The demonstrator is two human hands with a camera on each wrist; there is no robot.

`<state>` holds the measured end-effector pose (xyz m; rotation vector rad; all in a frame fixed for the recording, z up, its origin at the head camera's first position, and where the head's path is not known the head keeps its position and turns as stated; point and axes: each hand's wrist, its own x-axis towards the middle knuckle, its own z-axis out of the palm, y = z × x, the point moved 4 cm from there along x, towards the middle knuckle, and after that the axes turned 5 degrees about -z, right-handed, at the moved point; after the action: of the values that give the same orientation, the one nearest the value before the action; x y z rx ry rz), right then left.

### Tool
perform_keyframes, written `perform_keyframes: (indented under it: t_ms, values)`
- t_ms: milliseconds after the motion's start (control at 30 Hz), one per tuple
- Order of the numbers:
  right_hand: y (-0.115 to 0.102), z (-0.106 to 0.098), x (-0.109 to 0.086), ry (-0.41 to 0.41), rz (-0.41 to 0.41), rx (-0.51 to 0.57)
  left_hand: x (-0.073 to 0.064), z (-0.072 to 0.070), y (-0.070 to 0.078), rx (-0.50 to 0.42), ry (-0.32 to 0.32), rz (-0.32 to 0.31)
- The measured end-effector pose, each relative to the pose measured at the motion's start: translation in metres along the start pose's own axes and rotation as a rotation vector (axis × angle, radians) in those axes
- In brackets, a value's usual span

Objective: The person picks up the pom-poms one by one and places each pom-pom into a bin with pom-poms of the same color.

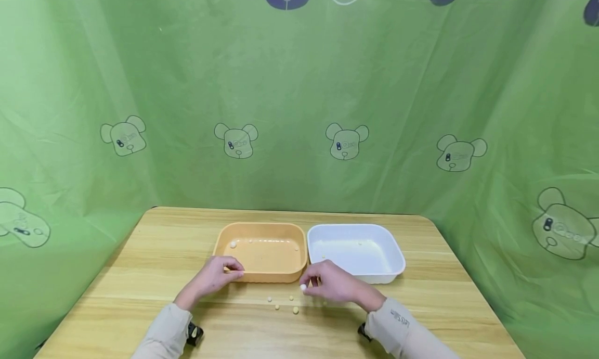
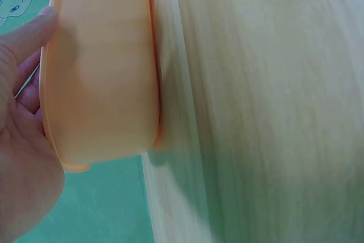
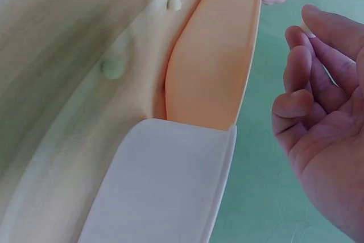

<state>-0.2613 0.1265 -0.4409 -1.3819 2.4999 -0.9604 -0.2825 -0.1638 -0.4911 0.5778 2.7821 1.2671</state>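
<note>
My left hand (image 1: 214, 277) grips the near rim of an orange plastic basin (image 1: 276, 278) at its left end. In the left wrist view its thumb lies on the outer wall, with the fingers behind the rim. A small white ball (image 1: 303, 287) is pinched between the thumb and fingertips of my right hand (image 1: 336, 283), in front of the gap between the two basins. In the right wrist view, that ball is mostly hidden by the fingertips. A larger white ball (image 1: 233, 244) and a few tiny ones lie inside the orange basin.
Beside the orange basin on its right stands a white basin (image 1: 374, 257) holding a few tiny pieces. Several small balls, including a yellowish ball (image 1: 296, 310) and a pinkish ball (image 1: 269, 299), lie on the wooden table (image 1: 262, 338). A green curtain (image 1: 290, 88) surrounds the table.
</note>
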Motion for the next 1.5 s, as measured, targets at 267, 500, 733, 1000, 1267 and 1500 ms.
perform_keyframes:
  t_ms: [267,500,733,1000,1267,1500]
  values:
    - [0.001,-0.006,0.007,0.033,0.017,-0.02,0.001,0.001,0.001,0.011,0.003,0.019]
    - [0.004,-0.009,0.012,0.065,0.045,-0.022,0.0,0.001,0.001,0.006,0.006,0.014]
    - [0.01,-0.012,0.017,0.097,0.07,-0.029,0.0,0.001,0.001,0.006,0.004,0.012]
    - [0.016,-0.017,0.025,0.144,0.093,-0.062,0.0,0.0,0.002,0.0,0.004,-0.001]
    - [0.022,-0.02,0.035,0.197,0.153,-0.044,0.0,0.001,0.0,0.023,0.005,0.006]
    - [0.025,-0.023,0.045,0.223,0.194,-0.054,0.0,0.0,0.001,0.018,0.006,0.005]
